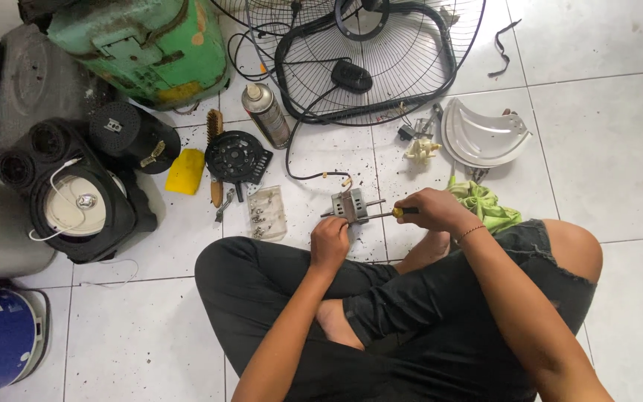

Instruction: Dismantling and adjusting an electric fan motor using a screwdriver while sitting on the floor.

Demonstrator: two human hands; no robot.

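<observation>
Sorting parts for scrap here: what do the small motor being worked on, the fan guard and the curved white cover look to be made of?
The small motor looks like bare grey metal, dull, with a thin shaft sticking out. The fan guard seems to be thin wire, painted or coated black, judging by its fine spokes. The curved white cover looks like moulded plastic, smooth and slightly glossy, though painted metal cannot be ruled out.

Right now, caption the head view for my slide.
Seated person's left hand steadies a fan motor; right hand drives a screwdriver.
</observation>
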